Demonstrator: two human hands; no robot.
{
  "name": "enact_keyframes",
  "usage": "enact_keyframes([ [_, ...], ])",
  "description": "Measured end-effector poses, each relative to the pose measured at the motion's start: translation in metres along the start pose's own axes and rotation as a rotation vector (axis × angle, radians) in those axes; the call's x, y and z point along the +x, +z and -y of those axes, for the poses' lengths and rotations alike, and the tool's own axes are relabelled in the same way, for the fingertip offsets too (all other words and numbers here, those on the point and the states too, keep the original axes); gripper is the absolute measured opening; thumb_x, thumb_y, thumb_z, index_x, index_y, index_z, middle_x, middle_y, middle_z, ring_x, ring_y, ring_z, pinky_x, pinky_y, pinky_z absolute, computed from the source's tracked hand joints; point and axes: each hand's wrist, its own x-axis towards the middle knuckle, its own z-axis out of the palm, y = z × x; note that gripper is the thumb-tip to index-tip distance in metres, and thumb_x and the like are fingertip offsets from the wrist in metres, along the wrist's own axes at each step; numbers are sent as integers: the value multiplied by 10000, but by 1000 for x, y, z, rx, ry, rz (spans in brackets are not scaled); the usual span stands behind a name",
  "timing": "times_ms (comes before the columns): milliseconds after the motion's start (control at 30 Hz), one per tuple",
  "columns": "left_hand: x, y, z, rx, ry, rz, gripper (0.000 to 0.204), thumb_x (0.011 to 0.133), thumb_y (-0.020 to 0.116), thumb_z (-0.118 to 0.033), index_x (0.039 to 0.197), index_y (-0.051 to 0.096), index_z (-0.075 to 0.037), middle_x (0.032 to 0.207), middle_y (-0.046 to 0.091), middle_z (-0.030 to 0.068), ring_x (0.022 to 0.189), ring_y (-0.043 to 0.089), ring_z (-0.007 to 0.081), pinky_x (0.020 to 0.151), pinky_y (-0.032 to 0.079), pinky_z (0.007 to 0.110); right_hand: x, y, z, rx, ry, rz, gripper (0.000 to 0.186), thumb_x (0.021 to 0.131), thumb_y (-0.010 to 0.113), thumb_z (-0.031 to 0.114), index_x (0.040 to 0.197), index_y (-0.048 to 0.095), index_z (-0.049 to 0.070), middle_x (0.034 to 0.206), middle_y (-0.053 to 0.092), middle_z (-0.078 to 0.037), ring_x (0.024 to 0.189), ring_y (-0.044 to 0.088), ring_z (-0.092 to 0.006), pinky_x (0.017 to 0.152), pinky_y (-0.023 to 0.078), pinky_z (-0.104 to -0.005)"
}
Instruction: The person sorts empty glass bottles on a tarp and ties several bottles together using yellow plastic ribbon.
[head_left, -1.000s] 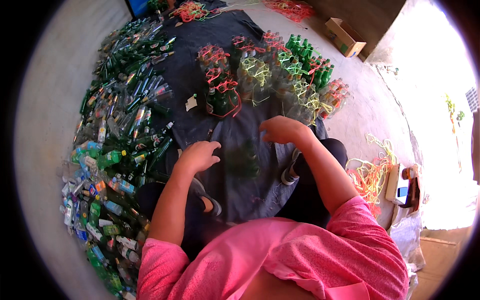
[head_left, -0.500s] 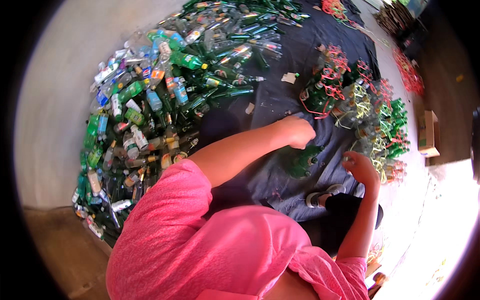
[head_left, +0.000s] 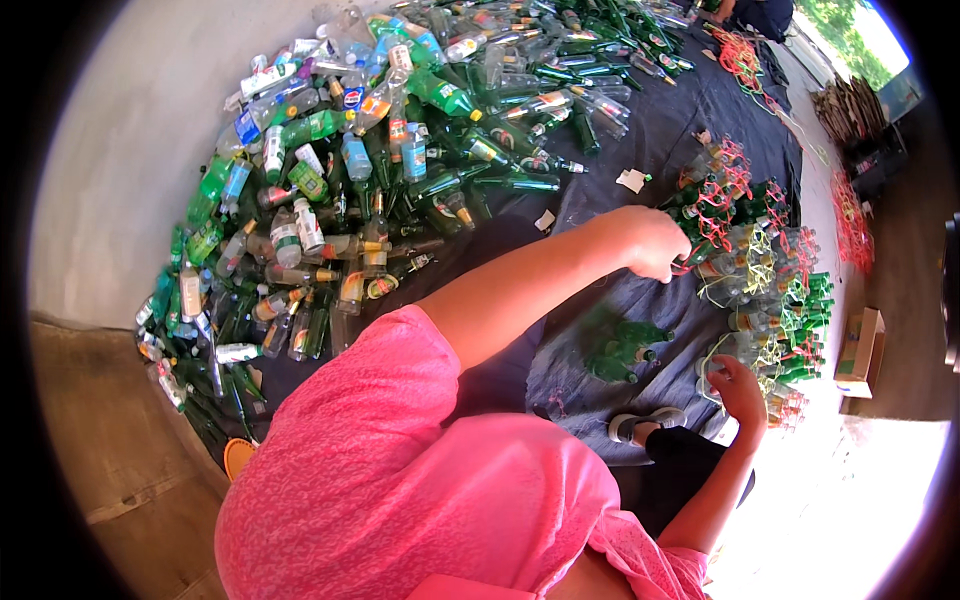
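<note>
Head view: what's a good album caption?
Left hand and right hand near tied bottles, with a heap of loose bottles at left.

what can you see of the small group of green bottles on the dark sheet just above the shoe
The small group of green bottles is a close cluster with narrow necks, see-through and glass-like in look. It sits on the dark sheet, necks toward the picture's right; blur hides the exact count and whether they stand upright. No string shows around it. In the picture it lies below the left hand and left of the right hand; neither appears to touch it.
</note>
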Motion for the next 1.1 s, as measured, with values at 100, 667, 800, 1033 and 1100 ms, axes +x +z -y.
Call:
enact_keyframes([
  [100,-1,-12,16,-70,35,-57,507,869,751,-317,1325,668,-113,1146,742,163,1084,696,363,931,546,473,0,-4,3,35,28,2,406,939,679,151,1311,641,-6,848,720,-113,757,691,-159,662,500,-305],
  [667,-87,249,333,-290,-1043,-577,324,860,596,-130,1162,690,-62,1164,694,236,1124,661,427,944,530,530,2,-5,-45,-2,266,-8,467,911,685,198,1340,647,18,854,746,-140,834,714,-217,817,526,-359],
  [800,-93,236,403,176,-856,-812,310,900,567,-85,1206,611,-57,1224,606,193,1094,634,406,904,529,518,18,-5,-52,-25,287,2,453,906,679,195,1325,657,23,843,748,-136,833,718,-218,813,525,-356],
  [1033,-79,212,486,340,-986,-517,324,940,569,-125,1263,569,-128,1239,619,144,1222,576,371,958,473,511,31,-4,-23,-10,396,-1,475,892,649,168,1346,645,30,882,751,-139,815,704,-208,777,536,-349],
  [1100,-85,214,498,316,-1049,-341,572,903,641,-123,1453,494,-182,1319,600,153,1271,554,389,1011,457,537,36,-5,-22,0,429,21,485,888,648,167,1354,641,31,890,754,-140,820,710,-212,776,541,-351],
])
